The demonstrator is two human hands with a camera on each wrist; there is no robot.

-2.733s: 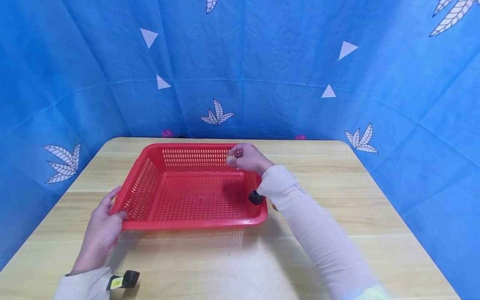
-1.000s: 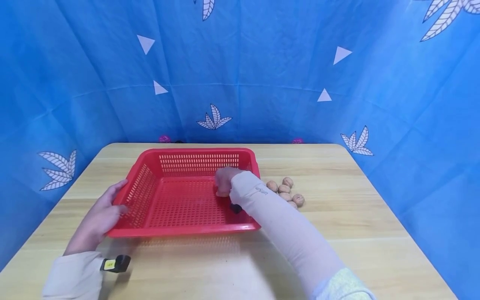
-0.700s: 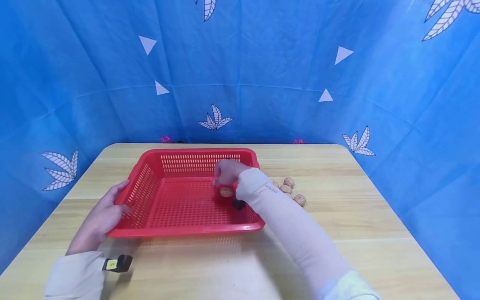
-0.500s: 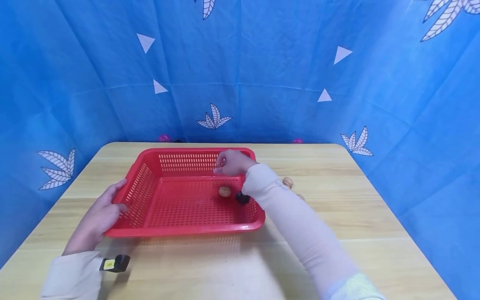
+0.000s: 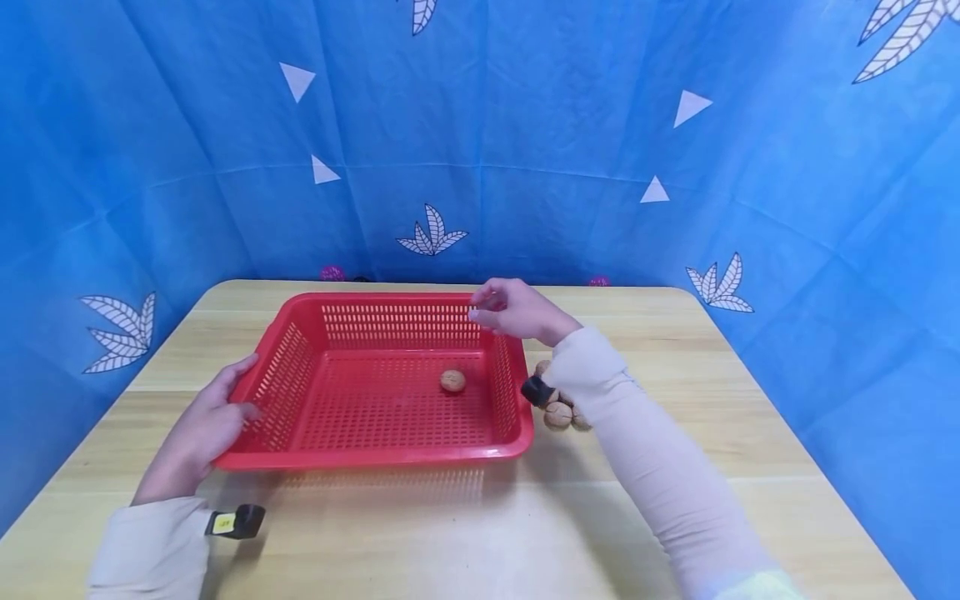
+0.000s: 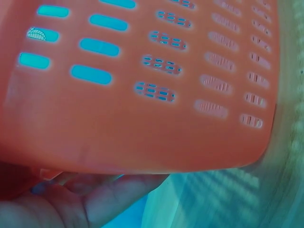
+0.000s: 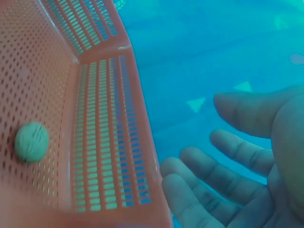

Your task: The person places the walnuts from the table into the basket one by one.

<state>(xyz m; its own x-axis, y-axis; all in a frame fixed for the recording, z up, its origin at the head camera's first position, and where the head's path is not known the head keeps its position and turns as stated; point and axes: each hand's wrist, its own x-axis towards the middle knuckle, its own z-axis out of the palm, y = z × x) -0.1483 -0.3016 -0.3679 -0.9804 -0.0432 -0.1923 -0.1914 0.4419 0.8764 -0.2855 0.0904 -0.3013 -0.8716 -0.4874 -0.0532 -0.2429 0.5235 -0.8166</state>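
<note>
A red plastic basket with slotted walls sits on the table, its near side looking slightly raised. My left hand grips the rim at its near left corner; in the left wrist view the thumb and part of the palm show below the rim, and the other fingers are partly hidden. One walnut lies on the basket floor, right of centre. Above the back right corner hovers my right hand. In the right wrist view its fingers are spread and loosely bent, with nothing between them.
Several walnuts lie on the wooden table just right of the basket, partly hidden by the right sleeve and wrist camera. A blue patterned curtain hangs behind the table and along its sides.
Earlier my right hand carried a walnut over the basket and lowered it to the floor. It let the walnut go, then rose and moved right. My left hand kept its grip.
</note>
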